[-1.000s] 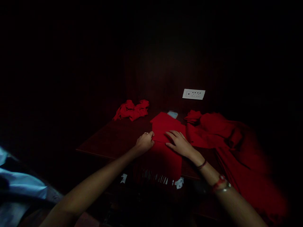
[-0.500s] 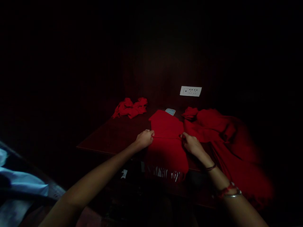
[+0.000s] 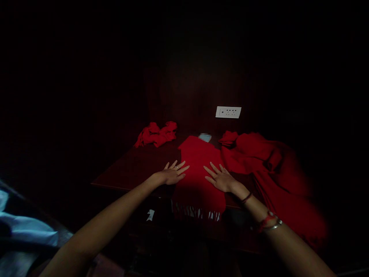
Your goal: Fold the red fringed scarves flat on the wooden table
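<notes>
A red fringed scarf (image 3: 198,161) lies folded on a dark wooden table (image 3: 135,169), its fringe hanging over the near edge. My left hand (image 3: 173,175) rests flat at the scarf's left edge, fingers spread. My right hand (image 3: 220,177) lies flat on the scarf's right side, fingers spread too. Neither hand holds anything. The scene is very dim.
A crumpled red cloth (image 3: 157,134) sits at the table's far left. A large heap of red fabric (image 3: 268,169) covers the right side and spills off the edge. A small pale object (image 3: 205,137) lies behind the scarf. A white socket plate (image 3: 228,112) is on the wall. Pale blue fabric (image 3: 25,231) shows lower left.
Both hands had pinched the scarf's side edges at a fold; now they have let go and lie flat with fingers spread on the scarf.
</notes>
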The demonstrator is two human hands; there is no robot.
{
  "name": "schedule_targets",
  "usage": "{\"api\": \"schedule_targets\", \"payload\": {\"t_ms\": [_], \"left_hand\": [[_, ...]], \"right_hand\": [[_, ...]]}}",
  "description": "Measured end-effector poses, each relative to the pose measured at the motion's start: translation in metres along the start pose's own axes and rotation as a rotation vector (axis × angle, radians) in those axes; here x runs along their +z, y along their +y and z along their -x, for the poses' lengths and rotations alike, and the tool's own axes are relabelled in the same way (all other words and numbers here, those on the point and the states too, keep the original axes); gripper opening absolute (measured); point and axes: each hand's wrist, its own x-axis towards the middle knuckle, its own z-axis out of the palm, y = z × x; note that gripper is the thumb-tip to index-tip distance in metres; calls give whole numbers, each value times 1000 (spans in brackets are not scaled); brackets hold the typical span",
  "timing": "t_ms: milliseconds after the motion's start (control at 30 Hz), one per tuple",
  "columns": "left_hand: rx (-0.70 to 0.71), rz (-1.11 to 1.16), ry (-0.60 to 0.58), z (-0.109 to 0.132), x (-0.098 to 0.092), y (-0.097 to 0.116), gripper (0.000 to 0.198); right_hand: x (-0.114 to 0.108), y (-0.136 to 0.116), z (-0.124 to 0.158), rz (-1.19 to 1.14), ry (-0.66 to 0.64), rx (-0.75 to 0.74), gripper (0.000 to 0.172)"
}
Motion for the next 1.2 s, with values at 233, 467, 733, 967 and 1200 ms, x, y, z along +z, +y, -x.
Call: {"api": "schedule_targets", "payload": {"t_ms": [233,467,733,967,1200], "left_hand": [[26,-69,128,-18,-26,6,37],[16,-28,248,-60,-3,13,54],[-36,-5,157,-66,6,-1,59],[-41,-19,219,-65,10,2,56],[-53,-14,212,-64,8,2,56]], "right_hand": [[-27,1,-15,-18,100,19,61],[-13,45,-42,10,44,161,55],[-14,69,-17,32,114,208,56],[-21,20,11,-19,261,247,44],[-6,22,3,-142,190,334,26]]}}
